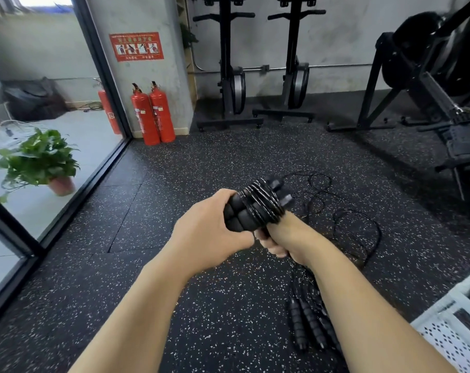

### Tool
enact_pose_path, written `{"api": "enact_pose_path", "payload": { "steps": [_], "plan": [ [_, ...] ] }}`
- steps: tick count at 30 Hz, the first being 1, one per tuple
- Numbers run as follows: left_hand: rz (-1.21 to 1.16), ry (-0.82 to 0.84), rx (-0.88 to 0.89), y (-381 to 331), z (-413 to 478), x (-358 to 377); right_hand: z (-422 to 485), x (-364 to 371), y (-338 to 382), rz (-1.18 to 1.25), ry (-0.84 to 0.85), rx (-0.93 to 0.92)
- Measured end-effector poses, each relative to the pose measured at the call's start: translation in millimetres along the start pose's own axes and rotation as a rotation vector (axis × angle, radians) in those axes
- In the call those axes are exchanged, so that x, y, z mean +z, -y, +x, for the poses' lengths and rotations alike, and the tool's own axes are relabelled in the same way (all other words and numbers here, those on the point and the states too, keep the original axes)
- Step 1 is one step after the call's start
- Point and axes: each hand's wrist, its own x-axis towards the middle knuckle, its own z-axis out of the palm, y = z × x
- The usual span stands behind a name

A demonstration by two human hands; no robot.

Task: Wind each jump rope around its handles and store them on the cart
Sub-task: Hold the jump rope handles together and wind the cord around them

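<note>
My left hand [209, 232] grips the lower ends of a pair of black foam jump rope handles [244, 214], held side by side and pointing up to the right. Black cord is wound in several tight turns around their upper half [263, 201]. My right hand [275, 240] is under the bundle, fingers curled at its underside, pinching the cord there. A second jump rope lies on the floor: its two black handles [308, 327] lie by my right forearm and its loose cord [357, 227] sprawls in loops beyond. A corner of the white perforated cart [443, 335] shows at the bottom right.
Speckled black rubber floor all around. Two red fire extinguishers [153, 114] stand against a pillar ahead on the left. A glass wall with a potted plant [40, 160] behind it runs along the left. Black gym machines [269, 63] line the back and right.
</note>
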Motion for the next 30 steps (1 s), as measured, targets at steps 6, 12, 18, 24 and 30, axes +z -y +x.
{"api": "enact_pose_path", "payload": {
  "steps": [6,12,18,24,30],
  "plan": [
    [0.008,-0.108,-0.121,22.5,5.6,-16.9,-7.9,12.0,9.5,-0.351,-0.095,-0.201],
    [-0.057,-0.204,-0.233,46.8,9.8,-24.5,-4.9,22.0,13.1,-0.577,-0.138,-0.343],
    [-0.098,-0.268,-0.3,58.8,12.3,-25.0,-18.3,33.4,21.9,-0.709,-0.138,-0.377],
    [0.045,-0.283,-0.367,59.8,10.2,-26.8,-42.2,34.1,40.5,-0.969,-0.195,-0.437],
    [0.322,-0.285,-0.304,49.5,10.2,-22.0,-53.6,29.0,52.0,-0.938,-0.268,-0.546]
  ]
}}
